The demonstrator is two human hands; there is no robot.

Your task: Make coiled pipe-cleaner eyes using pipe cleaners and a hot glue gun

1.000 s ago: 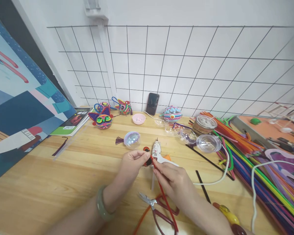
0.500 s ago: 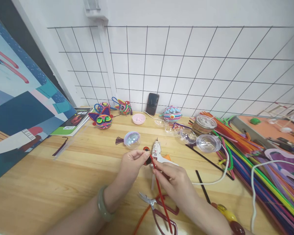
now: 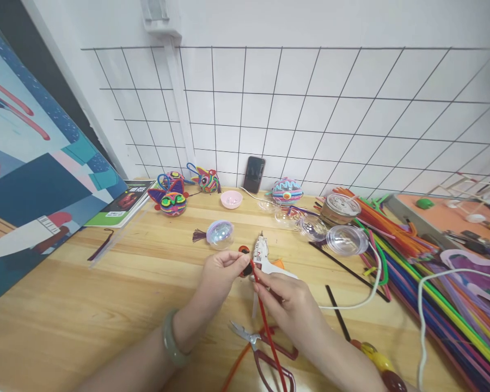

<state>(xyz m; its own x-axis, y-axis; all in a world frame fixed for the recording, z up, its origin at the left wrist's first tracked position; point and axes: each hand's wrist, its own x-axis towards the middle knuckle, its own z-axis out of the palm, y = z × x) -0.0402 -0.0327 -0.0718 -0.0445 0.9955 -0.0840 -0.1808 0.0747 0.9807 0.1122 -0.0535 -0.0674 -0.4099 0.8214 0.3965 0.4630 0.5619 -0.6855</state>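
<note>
A long red pipe cleaner [image 3: 267, 321] slants down from my fingertips. My left hand [image 3: 224, 271] is closed in a pinch at its upper end. My right hand [image 3: 288, 296] pinches the same pipe cleaner just below, thumb and fingers together. Small orange-and-black coiled pieces [image 3: 244, 250] show right behind the left fingertips; whether they are held or lie on the table I cannot tell. A white glue gun [image 3: 261, 250] stands just beyond the hands, partly hidden by the right one. Under the pipe cleaner lie open scissors [image 3: 253, 338] with dark red handles, beside an orange pipe cleaner [image 3: 237, 363].
A purple-rimmed clear ball [image 3: 220, 234] with a tassel lies ahead. Colourful wrapped ornaments [image 3: 172, 203], a pink bowl [image 3: 231, 199] and a phone [image 3: 253, 174] are along the wall. Clear plastic shells [image 3: 348, 239], a white cord [image 3: 361, 302] and bundled pipe cleaners [image 3: 433, 310] fill the right side.
The red pipe cleaner's lower end has swung left, then slightly right. Both hands keep their pinch in nearly the same place, and the view has tilted slightly.
</note>
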